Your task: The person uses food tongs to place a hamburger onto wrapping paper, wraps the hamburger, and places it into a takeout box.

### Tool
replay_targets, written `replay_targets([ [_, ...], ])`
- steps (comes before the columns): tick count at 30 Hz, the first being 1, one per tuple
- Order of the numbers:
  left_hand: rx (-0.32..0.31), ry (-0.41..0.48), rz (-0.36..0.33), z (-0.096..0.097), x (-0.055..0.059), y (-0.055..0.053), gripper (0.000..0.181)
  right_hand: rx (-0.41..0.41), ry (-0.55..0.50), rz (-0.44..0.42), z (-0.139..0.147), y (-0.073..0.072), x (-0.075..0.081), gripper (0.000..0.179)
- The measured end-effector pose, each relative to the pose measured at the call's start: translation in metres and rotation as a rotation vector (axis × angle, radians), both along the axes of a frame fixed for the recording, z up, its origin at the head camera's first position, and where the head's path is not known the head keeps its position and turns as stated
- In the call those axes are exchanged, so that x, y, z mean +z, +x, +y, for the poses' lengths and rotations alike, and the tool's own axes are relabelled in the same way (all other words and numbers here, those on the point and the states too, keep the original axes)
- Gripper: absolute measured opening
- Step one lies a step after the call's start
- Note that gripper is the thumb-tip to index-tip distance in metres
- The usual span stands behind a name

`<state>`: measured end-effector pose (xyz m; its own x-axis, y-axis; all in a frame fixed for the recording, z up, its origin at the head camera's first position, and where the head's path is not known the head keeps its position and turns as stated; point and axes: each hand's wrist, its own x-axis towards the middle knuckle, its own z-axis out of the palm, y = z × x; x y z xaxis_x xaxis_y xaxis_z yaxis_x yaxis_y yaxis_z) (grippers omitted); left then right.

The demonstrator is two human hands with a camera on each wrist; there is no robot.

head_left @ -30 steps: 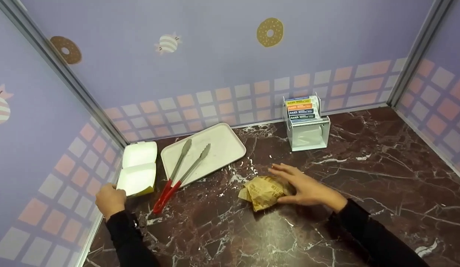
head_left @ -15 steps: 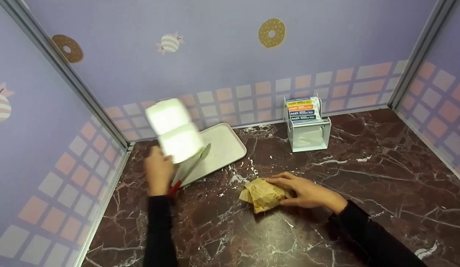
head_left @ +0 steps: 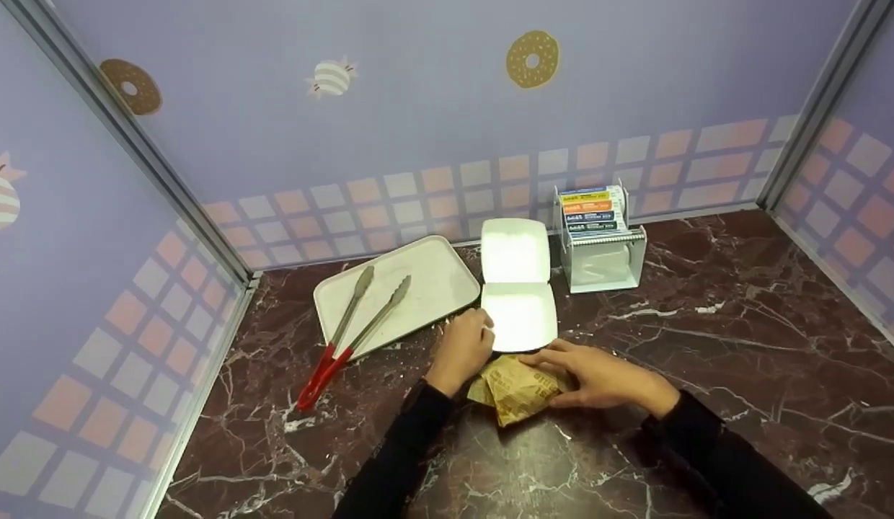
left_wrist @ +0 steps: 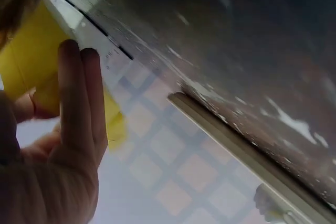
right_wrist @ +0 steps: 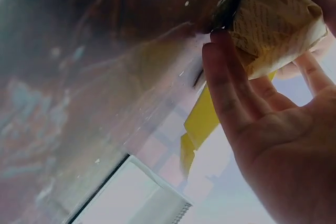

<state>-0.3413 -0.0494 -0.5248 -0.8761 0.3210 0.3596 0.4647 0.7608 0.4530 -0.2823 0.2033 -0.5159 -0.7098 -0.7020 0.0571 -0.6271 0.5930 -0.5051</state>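
Observation:
An opened clamshell takeout box (head_left: 518,249), white inside, stands between tray and dispenser in the head view. My left hand (head_left: 461,351) holds its left front side. In the left wrist view, fingers and thumb lie either side of the box's yellow outside (left_wrist: 32,51). Just in front of the box sits a package wrapped in printed brown paper (head_left: 515,398). My right hand (head_left: 607,378) grips its right end, thumb in front and fingers behind. The right wrist view shows fingers (right_wrist: 223,85) reaching along the wrapped package (right_wrist: 281,24). What the paper covers is hidden.
Red-handled tongs (head_left: 323,375) lie open across a pale tray (head_left: 440,274) at the left. A white dispenser (head_left: 603,263) with colourful labels stands at the back right. Patterned walls (head_left: 432,86) enclose the dark marbled counter (head_left: 706,375).
My left hand has carried the open takeout box from the far left, over the tray and tongs, to behind the wrapped package. My right hand has closed in on the package, which barely moved.

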Motion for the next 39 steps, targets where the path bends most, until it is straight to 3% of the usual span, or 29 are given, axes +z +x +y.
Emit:
replay_targets([
  [5, -0.066, -0.049, -0.049, 0.002, -0.001, 0.001, 0.015, -0.054, 0.099, 0.055, -0.002, 0.009, 0.011, 0.072],
  [11, -0.098, -0.096, -0.068, -0.002, 0.001, -0.001, 0.013, -0.116, 0.224, 0.233, -0.017, 0.028, 0.022, 0.072],
  [19, -0.096, -0.102, -0.113, -0.002, -0.001, -0.001, 0.009, -0.123, 0.299, 0.399, -0.024, 0.029, 0.001, 0.096],
  [25, -0.097, -0.125, -0.092, -0.002, 0.0, 0.001, 0.008, -0.096, 0.293, 0.451, -0.03, 0.029, -0.011, 0.107],
  [31, -0.107, -0.117, -0.088, -0.003, 0.0, 0.0, 0.007, -0.062, 0.284, 0.548, -0.034, 0.022, -0.016, 0.088],
  [35, -0.124, -0.105, -0.09, -0.004, 0.001, -0.002, 0.007, -0.042, 0.221, 0.547, -0.031, 0.02, -0.012, 0.083],
  [39, -0.148, -0.08, -0.131, -0.006, 0.002, -0.004, 0.005, -0.034, 0.115, 0.48, -0.02, 0.018, 0.006, 0.083],
])
